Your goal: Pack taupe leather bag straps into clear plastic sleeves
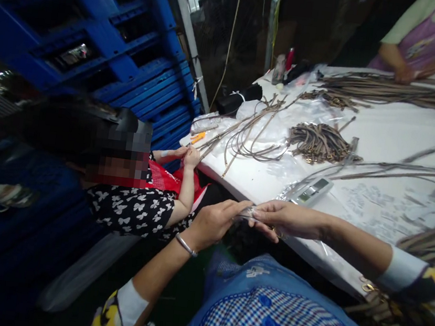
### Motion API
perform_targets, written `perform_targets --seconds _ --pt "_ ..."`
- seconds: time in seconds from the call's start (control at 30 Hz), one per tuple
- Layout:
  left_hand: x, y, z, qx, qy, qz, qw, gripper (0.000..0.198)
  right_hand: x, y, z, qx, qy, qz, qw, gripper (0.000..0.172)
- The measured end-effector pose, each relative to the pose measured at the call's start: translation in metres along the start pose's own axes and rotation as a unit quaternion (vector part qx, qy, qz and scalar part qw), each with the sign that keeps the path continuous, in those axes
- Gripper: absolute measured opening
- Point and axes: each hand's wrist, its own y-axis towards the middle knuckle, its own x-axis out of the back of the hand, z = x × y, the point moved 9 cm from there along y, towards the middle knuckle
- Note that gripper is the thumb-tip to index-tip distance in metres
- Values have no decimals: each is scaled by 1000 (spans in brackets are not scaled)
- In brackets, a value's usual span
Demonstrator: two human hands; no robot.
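Note:
My left hand, with a silver bangle at its wrist, is closed in a pinch at the front edge of the table. Opposite it, my right hand pinches too, its lower fingers stretched out underneath. Between the fingertips of both hands is a small shiny, see-through piece that looks like thin plastic; most of it is covered by the fingers. A bit of brass-coloured metal shows below my right fingers. Just beyond my hands, a digital scale rests on the white table, partly under clear plastic.
Brown straps with brass clasps lie in a bundle; long straps stretch along the back. Many small labels cover the right. One co-worker sits close at left, another stands across. Blue crates are stacked behind.

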Motion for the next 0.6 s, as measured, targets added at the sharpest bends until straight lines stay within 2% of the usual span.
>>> perform_targets --seconds 0.1,0.2,0.3,0.4,0.5,0.6 --pt "-12 17 -4 -41 78 -27 996 39 6 -17 0 10 59 9 998 27" --pt "-17 32 -4 -57 78 -46 994 37 14 -33 -7 -5 122 20 992 28" --pt "-26 45 -4 -42 10 -44 998 36 19 -45 -9 -8 160 33 987 25" --pt "-36 57 -10 -12 -109 -62 992 34 26 -53 6 50 151 21 987 22" --pt "-40 68 -8 54 -211 -153 964 44 34 -58 29 117 135 -6 984 17" --pt "-45 77 2 127 -285 -270 911 49 45 -62 51 167 124 -42 977 15"
